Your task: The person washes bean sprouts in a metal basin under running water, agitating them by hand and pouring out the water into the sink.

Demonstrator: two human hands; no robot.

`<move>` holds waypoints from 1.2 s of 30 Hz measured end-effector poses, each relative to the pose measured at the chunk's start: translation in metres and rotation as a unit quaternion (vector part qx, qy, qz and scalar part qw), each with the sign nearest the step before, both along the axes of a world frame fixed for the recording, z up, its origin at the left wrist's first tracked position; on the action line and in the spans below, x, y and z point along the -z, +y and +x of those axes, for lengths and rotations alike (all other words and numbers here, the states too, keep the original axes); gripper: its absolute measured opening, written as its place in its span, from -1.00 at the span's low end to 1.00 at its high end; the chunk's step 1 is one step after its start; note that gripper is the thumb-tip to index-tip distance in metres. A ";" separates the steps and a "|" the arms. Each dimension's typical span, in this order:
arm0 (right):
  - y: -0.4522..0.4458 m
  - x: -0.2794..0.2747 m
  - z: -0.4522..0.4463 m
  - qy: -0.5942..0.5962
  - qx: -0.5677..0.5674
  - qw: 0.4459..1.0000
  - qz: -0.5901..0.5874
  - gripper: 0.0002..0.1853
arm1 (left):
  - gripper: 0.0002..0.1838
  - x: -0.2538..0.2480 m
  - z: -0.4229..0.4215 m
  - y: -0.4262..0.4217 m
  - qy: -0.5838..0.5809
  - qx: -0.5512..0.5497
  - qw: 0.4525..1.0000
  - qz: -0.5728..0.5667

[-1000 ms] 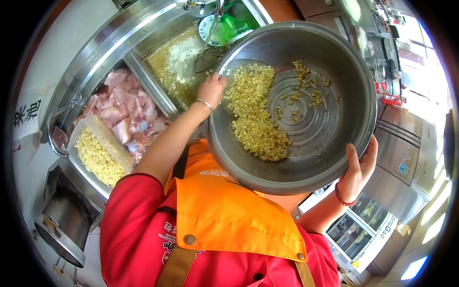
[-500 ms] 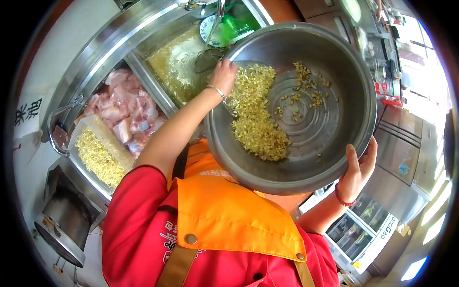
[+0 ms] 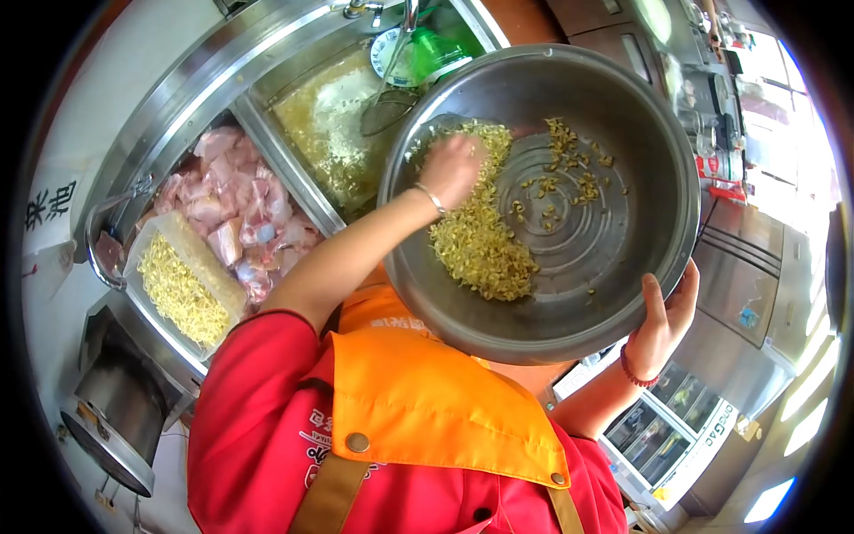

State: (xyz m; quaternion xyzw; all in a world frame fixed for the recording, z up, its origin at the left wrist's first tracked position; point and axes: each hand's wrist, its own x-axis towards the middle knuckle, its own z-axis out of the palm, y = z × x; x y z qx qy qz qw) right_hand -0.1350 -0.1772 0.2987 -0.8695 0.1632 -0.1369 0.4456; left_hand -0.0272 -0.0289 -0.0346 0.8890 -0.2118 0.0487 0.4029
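A large metal basin is tilted in front of me. Bean sprouts lie along its left side, with loose brown-green bits near the middle. My left hand, wearing a bracelet, is inside the basin over the upper sprouts. It is blurred and its fingers are mostly hidden. My right hand grips the lower right rim, thumb on the rim and fingers around the outside.
Raw meat pieces fill the left sink section beside a plastic container of sprouts. In the other section are cloudy water, a strainer, a plate and a running faucet. A pot is at lower left.
My left hand has moved right from the basin's left edge, over the sprouts inside. My right hand keeps hold of the rim.
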 end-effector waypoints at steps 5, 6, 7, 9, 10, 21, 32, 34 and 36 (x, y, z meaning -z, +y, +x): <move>-0.001 -0.001 -0.001 0.011 0.003 1.000 0.007 -0.46 | -0.74 0.070 0.020 0.053 0.100 -0.298 0.937 -0.154; -0.001 0.000 0.000 0.008 0.003 1.000 0.008 -0.46 | -0.73 0.090 0.022 0.057 0.165 -0.292 0.919 -0.205; 0.000 0.000 0.000 0.004 0.004 1.000 0.009 -0.46 | -0.73 0.092 0.023 0.062 0.229 -0.284 0.895 -0.255; 0.002 0.000 0.000 0.005 0.004 1.000 0.013 -0.46 | -0.72 0.095 0.016 0.065 0.200 -0.267 0.910 -0.247; 0.003 -0.001 -0.001 0.010 0.004 1.000 0.014 -0.46 | -0.72 0.090 0.011 0.065 0.186 -0.256 0.917 -0.243; 0.006 -0.001 0.000 0.010 0.005 1.000 0.004 -0.46 | -0.61 0.044 -0.013 0.035 0.139 -0.073 0.988 -0.007; 0.004 0.000 -0.002 0.008 -0.003 1.000 -0.015 -0.46 | -0.47 0.010 -0.029 0.003 0.243 0.069 0.965 0.069; 0.005 -0.001 -0.002 0.010 -0.001 1.000 -0.011 -0.46 | -0.47 -0.015 -0.038 0.010 0.234 0.094 0.966 0.065; 0.005 -0.002 -0.002 0.010 -0.001 1.000 -0.011 -0.46 | -0.56 -0.017 -0.038 0.026 0.155 0.034 0.987 0.007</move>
